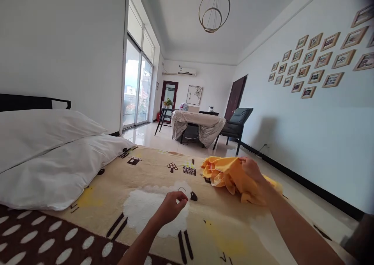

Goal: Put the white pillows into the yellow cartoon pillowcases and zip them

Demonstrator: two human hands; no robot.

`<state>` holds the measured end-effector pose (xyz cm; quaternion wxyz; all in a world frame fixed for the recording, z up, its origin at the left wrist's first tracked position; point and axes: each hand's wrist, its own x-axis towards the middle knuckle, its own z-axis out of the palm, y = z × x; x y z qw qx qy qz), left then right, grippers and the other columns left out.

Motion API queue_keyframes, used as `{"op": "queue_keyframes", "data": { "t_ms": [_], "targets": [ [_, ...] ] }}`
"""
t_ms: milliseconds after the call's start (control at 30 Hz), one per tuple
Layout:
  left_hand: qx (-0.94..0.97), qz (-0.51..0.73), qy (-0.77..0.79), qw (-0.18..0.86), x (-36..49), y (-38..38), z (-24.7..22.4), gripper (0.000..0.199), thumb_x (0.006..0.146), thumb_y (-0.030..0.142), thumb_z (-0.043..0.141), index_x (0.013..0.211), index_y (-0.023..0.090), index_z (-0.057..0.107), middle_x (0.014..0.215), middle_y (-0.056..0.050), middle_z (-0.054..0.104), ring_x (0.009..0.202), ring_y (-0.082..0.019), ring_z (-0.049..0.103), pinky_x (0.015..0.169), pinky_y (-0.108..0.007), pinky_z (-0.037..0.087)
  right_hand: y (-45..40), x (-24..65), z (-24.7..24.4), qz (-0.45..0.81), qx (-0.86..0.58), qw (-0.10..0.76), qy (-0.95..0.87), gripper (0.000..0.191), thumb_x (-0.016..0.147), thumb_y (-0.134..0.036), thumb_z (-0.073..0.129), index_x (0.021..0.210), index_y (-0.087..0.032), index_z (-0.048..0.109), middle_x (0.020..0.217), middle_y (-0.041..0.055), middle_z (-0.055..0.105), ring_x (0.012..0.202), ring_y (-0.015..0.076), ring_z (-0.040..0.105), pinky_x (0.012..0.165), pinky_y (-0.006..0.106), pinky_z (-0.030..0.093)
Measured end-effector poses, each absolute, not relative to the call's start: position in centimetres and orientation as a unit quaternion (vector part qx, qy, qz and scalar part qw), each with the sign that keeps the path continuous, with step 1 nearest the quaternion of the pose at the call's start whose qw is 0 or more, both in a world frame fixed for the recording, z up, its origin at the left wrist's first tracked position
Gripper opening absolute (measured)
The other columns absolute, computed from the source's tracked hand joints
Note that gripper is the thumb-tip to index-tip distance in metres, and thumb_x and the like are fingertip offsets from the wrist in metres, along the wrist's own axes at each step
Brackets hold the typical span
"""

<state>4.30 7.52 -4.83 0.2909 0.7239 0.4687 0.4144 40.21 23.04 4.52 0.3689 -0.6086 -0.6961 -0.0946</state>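
Observation:
A crumpled orange cloth (233,175) lies at the right side of the bed, near its far edge. My right hand (250,167) is closed on its upper edge and lifts part of it into a fold. Whether it is a garment or a cover I cannot tell. My left hand (173,204) hovers over the middle of the beige patterned blanket (157,169), its fingers curled in towards the thumb, with nothing visible between them. Beneath that hand is a white sheep-like print.
Two white pillows (58,167) lie at the left by a black headboard (26,101). Beyond the bed stand a covered table (195,119), a black chair (238,123) and a small plant (168,101). Framed pictures (316,76) hang on the right wall.

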Motion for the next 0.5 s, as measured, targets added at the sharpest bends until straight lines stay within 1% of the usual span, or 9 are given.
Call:
{"op": "queue_keyframes", "data": {
  "t_ms": [100, 200, 300, 367, 433, 500],
  "targets": [
    [0.725, 0.426, 0.457, 0.29, 3.9, 7.3, -4.4, 0.027, 0.077, 0.029, 0.047, 0.083, 0.015, 0.07, 0.082, -0.006, 0.071, 0.078, -0.018, 0.063, 0.075, -0.028, 0.045, 21.5, 41.0, 8.6, -0.085, -0.61, 0.457, -0.642, 0.026, 0.072, -0.021, 0.037, 0.082, -0.014, 0.06, 0.099, 0.0166, 0.061, 0.094, 0.0284, 0.058, 0.082, 0.042, 0.046],
    [0.726, 0.435, 0.448, 0.288, 3.7, 7.1, -3.9, 0.028, 0.078, 0.029, 0.046, 0.083, 0.015, 0.07, 0.082, -0.007, 0.071, 0.078, -0.018, 0.062, 0.075, -0.028, 0.044, 19.5, 41.3, 12.6, -0.076, -0.579, 0.53, -0.615, 0.03, 0.077, -0.025, 0.041, 0.096, -0.012, 0.06, 0.114, 0.0179, 0.056, 0.107, 0.0257, 0.054, 0.093, 0.037, 0.043],
    [0.725, 0.44, 0.444, 0.288, 3.7, 6.8, -3.7, 0.028, 0.078, 0.03, 0.047, 0.083, 0.015, 0.069, 0.083, -0.007, 0.07, 0.079, -0.018, 0.062, 0.075, -0.028, 0.044, 17.5, 40.8, 16.5, -0.078, -0.532, 0.592, -0.599, 0.037, 0.081, -0.026, 0.041, 0.112, -0.01, 0.054, 0.13, 0.0189, 0.044, 0.113, 0.0206, 0.052, 0.095, 0.029, 0.041],
    [0.726, 0.442, 0.44, 0.291, 3.6, 6.7, -3.7, 0.027, 0.078, 0.03, 0.047, 0.084, 0.015, 0.069, 0.084, -0.007, 0.07, 0.08, -0.019, 0.061, 0.075, -0.029, 0.044, 16.2, 40.2, 19.0, -0.089, -0.503, 0.621, -0.595, 0.041, 0.083, -0.024, 0.042, 0.12, -0.008, 0.05, 0.136, 0.0185, 0.037, 0.115, 0.0176, 0.051, 0.095, 0.024, 0.04],
    [0.728, 0.443, 0.434, 0.293, 3.6, 6.7, -3.6, 0.026, 0.078, 0.03, 0.048, 0.084, 0.015, 0.068, 0.084, -0.007, 0.069, 0.082, -0.019, 0.061, 0.076, -0.029, 0.044, 14.8, 39.3, 21.5, -0.105, -0.468, 0.646, -0.594, 0.044, 0.083, -0.021, 0.045, 0.124, -0.006, 0.047, 0.138, 0.0188, 0.034, 0.118, 0.0162, 0.049, 0.097, 0.022, 0.038],
    [0.73, 0.445, 0.426, 0.295, 3.5, 6.7, -3.7, 0.025, 0.078, 0.029, 0.048, 0.085, 0.015, 0.067, 0.087, -0.008, 0.069, 0.083, -0.019, 0.061, 0.077, -0.03, 0.045, 13.2, 37.9, 23.8, -0.114, -0.421, 0.669, -0.601, 0.045, 0.082, -0.018, 0.048, 0.125, -0.005, 0.047, 0.138, 0.0195, 0.033, 0.118, 0.0161, 0.049, 0.099, 0.022, 0.037]
  ]
}}
